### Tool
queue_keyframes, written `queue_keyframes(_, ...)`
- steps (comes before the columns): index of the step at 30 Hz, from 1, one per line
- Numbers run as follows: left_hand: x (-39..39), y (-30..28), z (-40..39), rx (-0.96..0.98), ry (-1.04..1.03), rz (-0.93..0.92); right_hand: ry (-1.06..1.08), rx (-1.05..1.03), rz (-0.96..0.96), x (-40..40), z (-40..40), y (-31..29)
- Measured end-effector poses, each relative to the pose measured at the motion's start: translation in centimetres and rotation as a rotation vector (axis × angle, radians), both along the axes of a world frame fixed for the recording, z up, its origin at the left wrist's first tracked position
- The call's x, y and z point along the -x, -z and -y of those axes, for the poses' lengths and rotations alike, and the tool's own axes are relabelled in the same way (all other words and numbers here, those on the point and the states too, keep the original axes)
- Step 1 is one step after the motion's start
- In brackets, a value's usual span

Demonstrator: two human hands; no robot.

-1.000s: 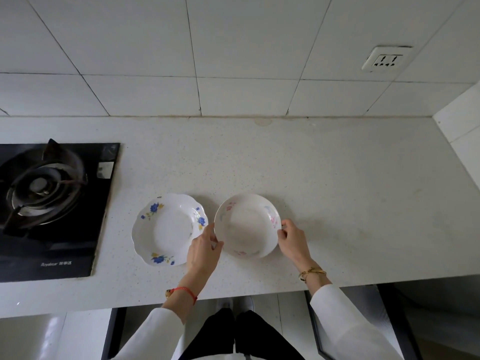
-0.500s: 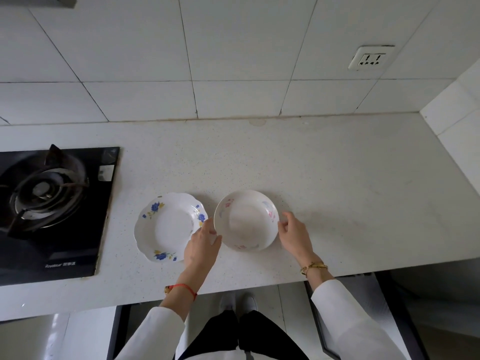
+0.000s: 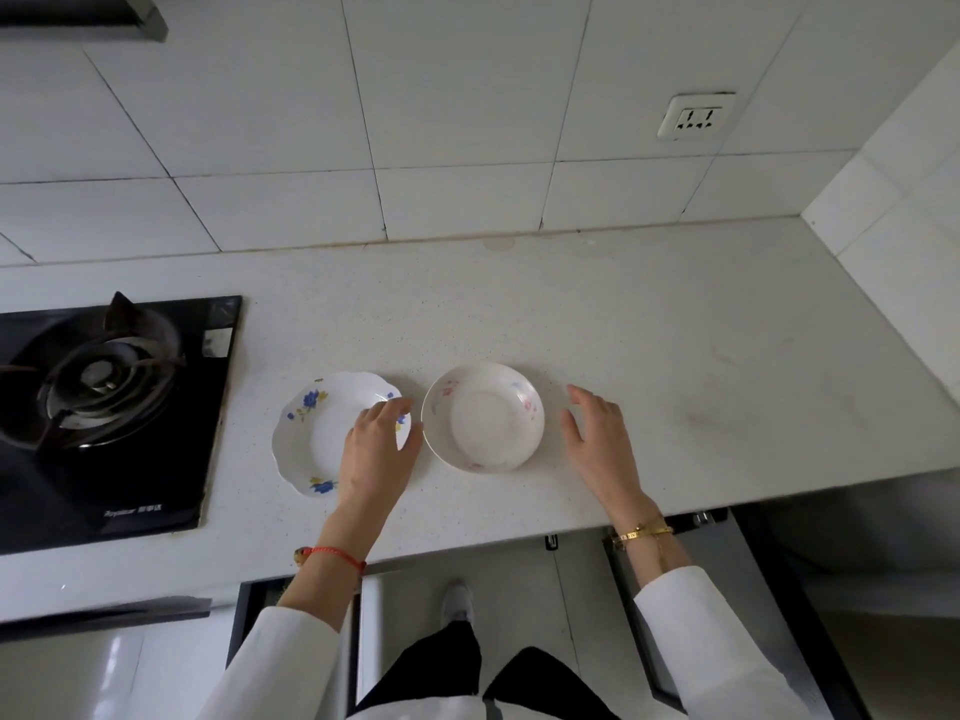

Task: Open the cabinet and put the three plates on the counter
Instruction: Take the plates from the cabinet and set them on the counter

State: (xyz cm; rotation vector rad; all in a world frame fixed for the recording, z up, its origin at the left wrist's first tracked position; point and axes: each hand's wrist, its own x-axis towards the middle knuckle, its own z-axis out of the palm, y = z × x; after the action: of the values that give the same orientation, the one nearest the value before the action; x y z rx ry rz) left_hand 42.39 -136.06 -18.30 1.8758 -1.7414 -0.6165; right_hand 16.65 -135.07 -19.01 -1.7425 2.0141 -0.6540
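Observation:
Two plates lie side by side on the white counter (image 3: 649, 356). The left one is a scalloped plate with blue flowers (image 3: 311, 428). The right one is a round plate with pink flowers (image 3: 483, 415). My left hand (image 3: 379, 454) hovers over the blue-flower plate's right part, fingers apart, holding nothing. My right hand (image 3: 597, 439) is open just right of the pink-flower plate, a small gap away from its rim. Below the counter edge, dark cabinet doors (image 3: 644, 615) stand open. No third plate is in view.
A black gas hob (image 3: 119, 407) with a burner sits at the counter's left. A tiled wall with a socket (image 3: 696, 116) rises behind, and a side wall (image 3: 893, 241) bounds the counter on the right. My legs and a shoe show below.
Both hands have let go of the pink-flower plate's rim and drawn slightly outward. The plate now rests on the counter alone.

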Motion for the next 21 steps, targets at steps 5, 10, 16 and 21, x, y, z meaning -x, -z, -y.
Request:
queue_keyframes(5, 1.7, -1.5, -2.9, 0.075, 0.032, -0.018, -0.010, 0.059, 0.025, 1.5, -2.7, -1.1)
queue_keyframes(10, 4.6, -2.4, -7.9, 0.123, 0.013, -0.050, -0.033, 0.105, 0.028, 4.4, -7.0, -2.2)
queue_keyframes(16, 8.4, -2.9, -15.3, 0.163, 0.036, -0.054, -0.075, 0.115, 0.009, 8.2, -13.8, -2.7)
queue_keyframes(21, 10.9, -3.1, -21.2, 0.161, 0.025, -0.029, -0.107, 0.096, 0.034, 10.6, -19.2, -2.7)
